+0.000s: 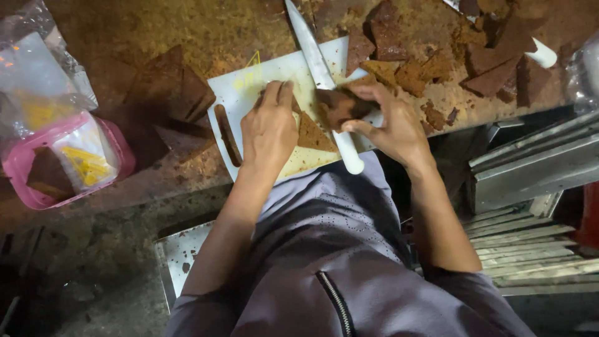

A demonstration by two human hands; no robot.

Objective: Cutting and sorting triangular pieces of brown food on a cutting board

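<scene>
The left hand [269, 125] lies flat, fingers together, pressing the white cutting board [240, 93] beside one brown triangular slab [312, 134]. The right hand [390, 125] has its grip curled around a dark brown piece [337, 106], above the one white-handled knife [324, 81] lying across the board. More brown pieces [486, 68] are scattered on the tabletop [125, 37] at far right; one pink tub [68, 162] sits left.
</scene>
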